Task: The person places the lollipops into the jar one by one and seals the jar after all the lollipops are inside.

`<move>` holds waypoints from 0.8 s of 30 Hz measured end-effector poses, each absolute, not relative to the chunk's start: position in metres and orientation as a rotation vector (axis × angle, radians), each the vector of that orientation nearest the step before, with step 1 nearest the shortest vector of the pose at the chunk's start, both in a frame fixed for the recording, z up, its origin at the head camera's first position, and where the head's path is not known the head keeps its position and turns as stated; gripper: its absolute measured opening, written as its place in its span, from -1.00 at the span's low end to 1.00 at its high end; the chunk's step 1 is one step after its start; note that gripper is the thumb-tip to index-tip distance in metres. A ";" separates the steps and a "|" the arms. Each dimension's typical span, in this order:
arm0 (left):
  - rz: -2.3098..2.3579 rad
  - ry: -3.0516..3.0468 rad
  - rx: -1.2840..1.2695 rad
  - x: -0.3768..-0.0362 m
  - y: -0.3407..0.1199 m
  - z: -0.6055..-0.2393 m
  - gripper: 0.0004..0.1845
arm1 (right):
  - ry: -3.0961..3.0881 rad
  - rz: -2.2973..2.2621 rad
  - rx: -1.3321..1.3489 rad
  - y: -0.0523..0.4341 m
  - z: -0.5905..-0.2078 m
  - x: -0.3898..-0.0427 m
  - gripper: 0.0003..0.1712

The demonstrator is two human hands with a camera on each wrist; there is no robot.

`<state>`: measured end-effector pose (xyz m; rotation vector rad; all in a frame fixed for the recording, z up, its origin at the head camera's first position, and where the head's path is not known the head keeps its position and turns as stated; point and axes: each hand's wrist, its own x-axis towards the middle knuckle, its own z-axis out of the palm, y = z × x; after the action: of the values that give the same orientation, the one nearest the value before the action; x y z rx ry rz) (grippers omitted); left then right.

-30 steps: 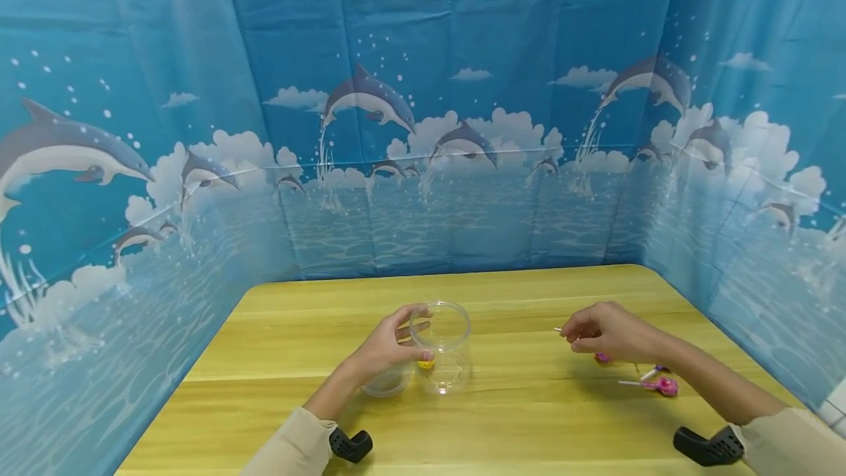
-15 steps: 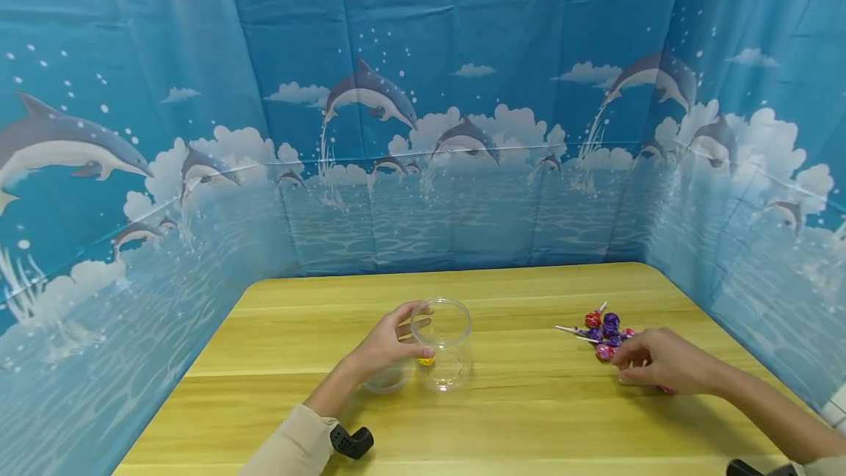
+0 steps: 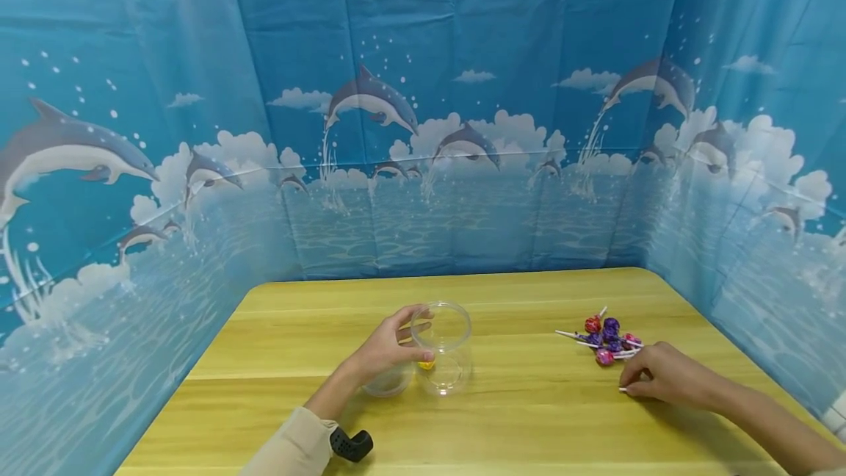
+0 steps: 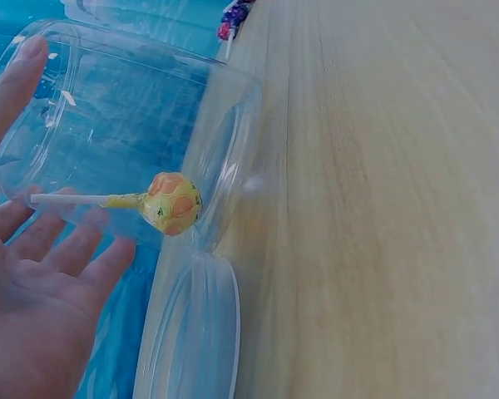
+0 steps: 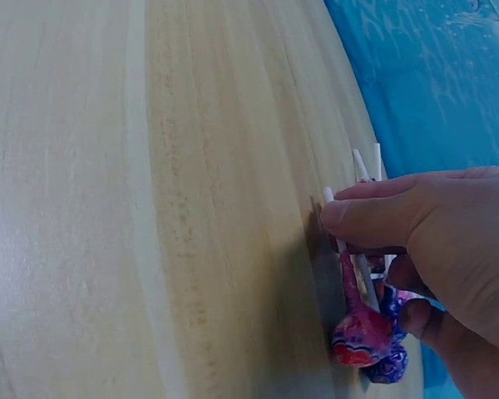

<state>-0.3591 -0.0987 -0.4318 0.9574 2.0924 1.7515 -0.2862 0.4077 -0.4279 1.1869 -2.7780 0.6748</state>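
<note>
A clear plastic jar (image 3: 441, 344) stands upright on the wooden table (image 3: 529, 417), and my left hand (image 3: 418, 332) grips its side with thumb and fingers. One yellow lollipop (image 4: 173, 203) lies inside the jar (image 4: 125, 125), near its bottom. To the right, my right hand (image 3: 631, 386) rests low on the table and pinches white lollipop sticks (image 5: 349, 199) under its thumb. A pink lollipop (image 5: 359, 337) and a purple one (image 5: 391, 366) lie beneath that hand (image 5: 349, 241). A small pile of red, purple and pink lollipops (image 3: 606, 335) lies just beyond it.
The jar's clear lid (image 3: 388, 382) lies flat on the table beside my left wrist. Blue dolphin-print curtains (image 3: 463, 167) wall in the table on the left, back and right sides.
My right hand has drawn back from above the pile towards me and to the right, uncovering it, and now pinches lollipop sticks near the table. The left hand and jar have not moved.
</note>
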 end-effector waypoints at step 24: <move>1.762 2.083 0.945 -0.356 -0.099 -0.430 -0.15 | -2.839 0.652 1.049 0.394 -0.382 -0.289 -0.68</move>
<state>-0.3564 -0.0993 -0.4305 0.9447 2.0833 1.7625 -0.2892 0.3939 -0.3818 1.0487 -2.8392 0.6519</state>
